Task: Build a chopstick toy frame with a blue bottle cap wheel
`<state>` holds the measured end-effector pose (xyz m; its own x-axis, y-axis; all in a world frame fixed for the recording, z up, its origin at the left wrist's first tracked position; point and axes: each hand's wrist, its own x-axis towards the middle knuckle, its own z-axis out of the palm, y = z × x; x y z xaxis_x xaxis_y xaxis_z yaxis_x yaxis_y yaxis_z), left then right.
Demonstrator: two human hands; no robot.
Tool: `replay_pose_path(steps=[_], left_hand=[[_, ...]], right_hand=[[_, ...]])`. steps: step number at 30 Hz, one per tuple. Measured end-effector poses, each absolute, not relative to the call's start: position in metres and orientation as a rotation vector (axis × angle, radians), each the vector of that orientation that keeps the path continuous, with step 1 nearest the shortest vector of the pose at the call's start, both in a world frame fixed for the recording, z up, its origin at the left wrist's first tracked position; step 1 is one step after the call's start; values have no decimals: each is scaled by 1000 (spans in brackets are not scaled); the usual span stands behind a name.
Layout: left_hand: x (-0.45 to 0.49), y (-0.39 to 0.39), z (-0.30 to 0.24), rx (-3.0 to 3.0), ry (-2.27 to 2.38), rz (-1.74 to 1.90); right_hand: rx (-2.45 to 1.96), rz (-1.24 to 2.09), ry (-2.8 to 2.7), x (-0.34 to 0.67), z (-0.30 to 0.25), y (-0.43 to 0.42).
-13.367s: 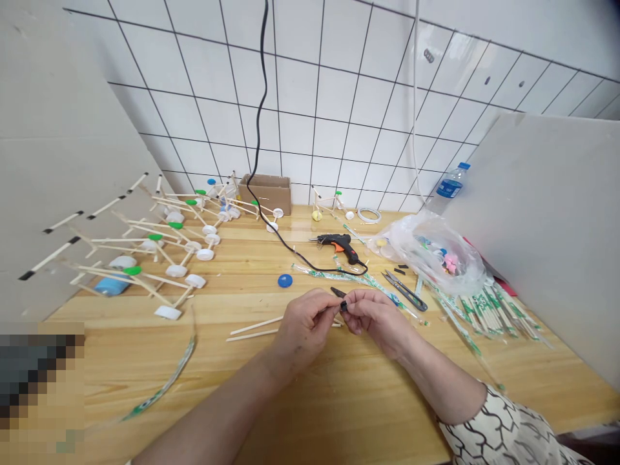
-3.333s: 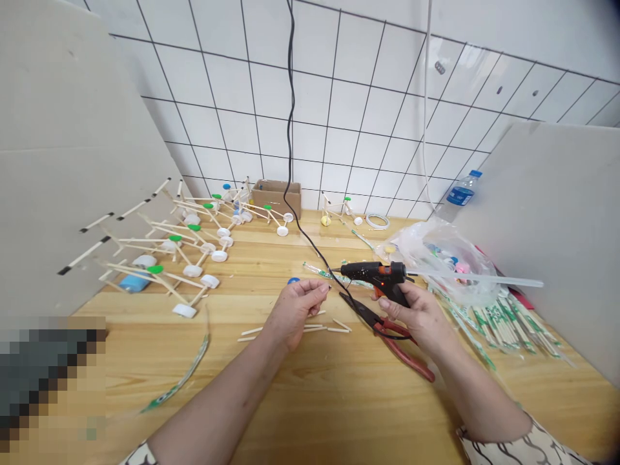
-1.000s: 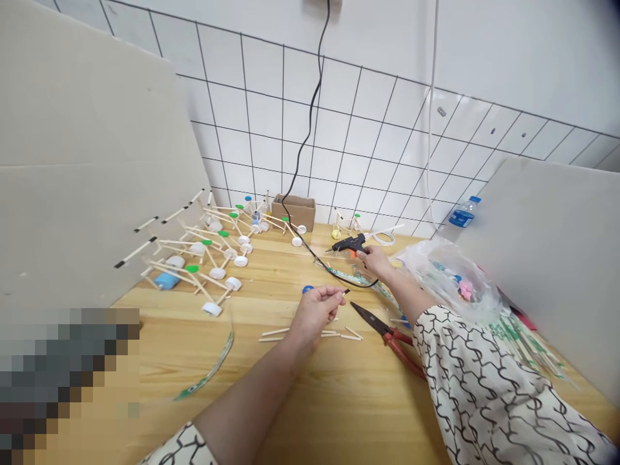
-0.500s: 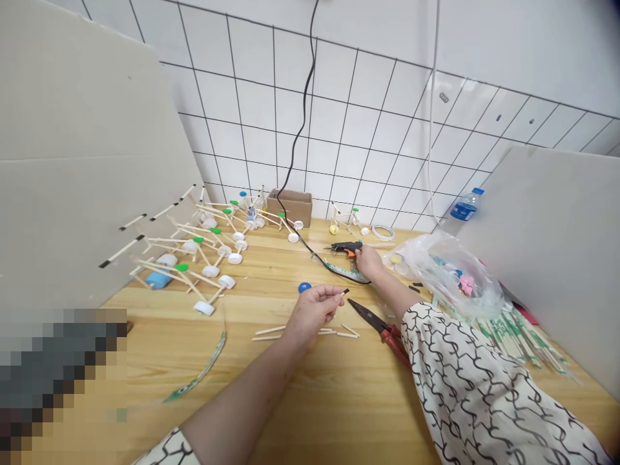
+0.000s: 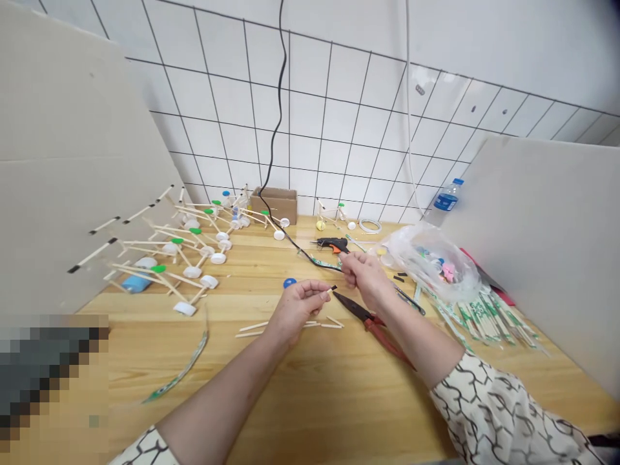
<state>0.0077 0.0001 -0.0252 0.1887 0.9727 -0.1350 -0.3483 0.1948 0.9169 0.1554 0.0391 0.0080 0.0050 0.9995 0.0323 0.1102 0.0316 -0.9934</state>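
Note:
My left hand (image 5: 296,308) pinches a short wooden stick with a black tip (image 5: 332,289) between thumb and fingertips. My right hand (image 5: 367,279) hangs just to the right of that stick, fingers loosely curled, with nothing visible in it. Beyond its fingertips, a black glue gun (image 5: 332,244) lies on the wooden table (image 5: 310,400). Red-handled pliers (image 5: 371,327) rest below my right hand. Several loose short sticks (image 5: 290,327) lie under my left hand, and a blue bottle cap (image 5: 289,283) sits just above it.
Stick-and-bottle-cap frames (image 5: 184,252) cover the table's left side, before a cardboard box (image 5: 274,205). The glue gun's black cable (image 5: 285,237) runs up the tiled wall. A plastic bag (image 5: 431,256) and wrapped sticks (image 5: 484,321) lie right. Cardboard panels stand at both sides.
My right hand has left the glue gun lying on the table and moved back toward my left hand. My left hand keeps the same stick. The view has shifted slightly.

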Motion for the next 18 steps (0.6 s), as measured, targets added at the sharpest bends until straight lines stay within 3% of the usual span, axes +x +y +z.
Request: replay_pose_path(steps=[11,18], left_hand=[[10,-10,-19,950,850,1110],[11,-12,-20,974,809,1141]], right_hand=[[-1039,1408,-954,152,-12,-6],[-993,1339,-1200,149,-15,-18]])
